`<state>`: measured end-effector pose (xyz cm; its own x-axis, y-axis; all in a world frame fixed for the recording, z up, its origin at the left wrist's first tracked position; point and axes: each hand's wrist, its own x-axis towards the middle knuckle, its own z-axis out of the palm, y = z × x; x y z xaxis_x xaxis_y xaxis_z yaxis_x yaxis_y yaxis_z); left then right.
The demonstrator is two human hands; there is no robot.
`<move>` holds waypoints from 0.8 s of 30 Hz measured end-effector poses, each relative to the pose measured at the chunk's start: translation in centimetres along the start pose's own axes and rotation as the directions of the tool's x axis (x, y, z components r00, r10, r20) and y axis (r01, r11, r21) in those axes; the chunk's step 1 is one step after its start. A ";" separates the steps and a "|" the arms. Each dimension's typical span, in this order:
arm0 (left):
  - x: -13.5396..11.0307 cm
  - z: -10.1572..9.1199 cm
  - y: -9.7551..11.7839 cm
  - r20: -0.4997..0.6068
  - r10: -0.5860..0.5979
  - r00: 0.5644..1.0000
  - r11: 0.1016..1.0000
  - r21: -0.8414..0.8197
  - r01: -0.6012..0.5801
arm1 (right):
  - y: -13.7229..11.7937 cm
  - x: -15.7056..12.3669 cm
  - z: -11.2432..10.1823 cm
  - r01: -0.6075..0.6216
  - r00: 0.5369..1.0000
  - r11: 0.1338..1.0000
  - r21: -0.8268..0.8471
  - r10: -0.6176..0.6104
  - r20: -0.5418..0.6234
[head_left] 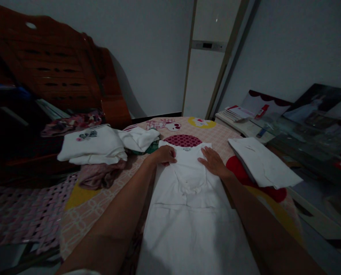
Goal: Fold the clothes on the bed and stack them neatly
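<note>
A white dress point(187, 225) with a neck label and a seam across its middle lies stretched toward me, its neckline at the far end. My left hand point(165, 155) is closed on its left shoulder, with fingers curled and the thumb over the cloth. On the right shoulder rests my right hand point(213, 161), fingers spread and laid flat on the fabric. Under the dress is a round table point(216, 133) with a patterned pink cover. A folded white garment point(262, 160) lies right of my right hand.
At the left is a stack of folded white clothes point(93, 145) on a mauve cloth point(101, 175). Beyond stands a carved wooden chair point(52, 65). A woven pink seat point(21, 214) is at lower left. A glass-topped stand point(305, 141) with a photo point(316, 101) borders the right.
</note>
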<state>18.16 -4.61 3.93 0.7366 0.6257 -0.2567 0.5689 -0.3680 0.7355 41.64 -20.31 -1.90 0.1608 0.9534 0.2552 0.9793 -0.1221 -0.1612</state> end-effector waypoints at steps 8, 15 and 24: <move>0.4 -0.3 -1.0 -0.019 0.036 0.999 0.999 0.006 -0.036 | -2.9 0.1 -5.9 0.043 0.992 0.947 0.319 -0.079 0.103; 0.3 -0.7 -1.1 -0.042 0.083 0.996 0.996 0.046 -0.081 | -7.2 -1.0 -8.2 -0.227 0.738 0.757 0.612 -0.277 0.616; 0.1 -1.5 -1.6 -0.018 0.101 0.995 0.994 0.035 -0.100 | -7.6 -1.5 -7.1 -0.227 0.616 0.787 0.574 -0.341 0.710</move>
<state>16.80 -2.94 3.67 0.7833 0.5980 -0.1699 0.5049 -0.4526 0.7350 34.78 -22.76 5.69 -0.3221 0.8246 -0.4651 0.6634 -0.1539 -0.7323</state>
